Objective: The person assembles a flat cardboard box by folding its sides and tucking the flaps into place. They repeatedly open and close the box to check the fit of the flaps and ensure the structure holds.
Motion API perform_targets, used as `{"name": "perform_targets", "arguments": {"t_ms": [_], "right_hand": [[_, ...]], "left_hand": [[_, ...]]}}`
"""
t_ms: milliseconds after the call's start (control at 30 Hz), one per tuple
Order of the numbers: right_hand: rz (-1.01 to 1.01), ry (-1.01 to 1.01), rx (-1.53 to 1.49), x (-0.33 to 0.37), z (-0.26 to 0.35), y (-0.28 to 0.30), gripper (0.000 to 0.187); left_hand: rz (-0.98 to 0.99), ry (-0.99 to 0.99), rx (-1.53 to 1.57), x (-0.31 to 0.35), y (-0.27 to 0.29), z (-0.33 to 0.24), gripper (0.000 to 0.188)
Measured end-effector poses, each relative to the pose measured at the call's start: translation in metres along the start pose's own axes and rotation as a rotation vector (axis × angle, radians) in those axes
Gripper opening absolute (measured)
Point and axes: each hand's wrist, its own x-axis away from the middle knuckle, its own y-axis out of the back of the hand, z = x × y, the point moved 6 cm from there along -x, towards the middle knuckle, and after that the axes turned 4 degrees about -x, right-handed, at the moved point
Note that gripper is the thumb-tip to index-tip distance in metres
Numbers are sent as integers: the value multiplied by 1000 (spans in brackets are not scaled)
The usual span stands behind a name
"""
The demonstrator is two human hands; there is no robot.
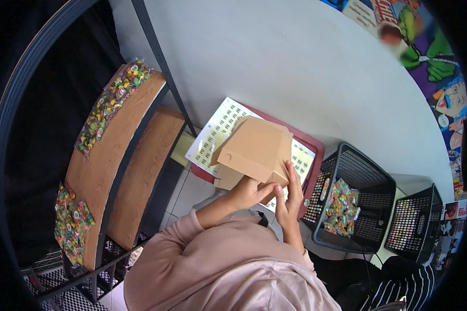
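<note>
A brown cardboard box [257, 142] with its lid flap raised is between my two hands, above a white sheet [213, 140] with rows of small dark printed labels. My left hand [246, 193] reaches under the near edge of the flap, and its fingertips are hidden there; the thumb points toward the right hand. Along the box's right side lie the fingers of my right hand [290, 197], with the thumb at the near corner. Both hands grip the box. Beneath the sheet is a dark red tray or board [316, 147].
At left, a wooden shelf [117, 140] carries bags of colourful candy [114, 101] and more candy bags [72, 223]. On the right stand a black basket [371, 192] with candy bags [341, 207] inside and another black basket [425, 217]. A white wall [296, 67] rises behind.
</note>
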Motion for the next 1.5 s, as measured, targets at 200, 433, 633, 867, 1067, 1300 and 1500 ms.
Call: {"name": "perform_targets", "arguments": {"t_ms": [200,433,633,867,1067,1300,1500], "right_hand": [[-55,-430,-637,20,-82,29,64],[308,-527,-1749,-26,-96,67,72],[488,-446,-1234,-34,-79,61,83],[481,-380,-668,-49,-31,56,39],[336,-130,-367,-52,-5,47,35],[157,87,-78,-41,42,24,43],[43,494,329,-36,58,20,47]], "left_hand": [[59,-385,-742,29,-38,-12,32],[411,-410,-809,46,-47,-9,28],[332,-498,-1158,43,-4,-20,22],[215,-454,-1272,31,31,-21,23],[59,-60,-864,11,48,-26,44],[-389,-125,549,10,22,-49,70],[-481,135,801,9,57,-49,24]]}}
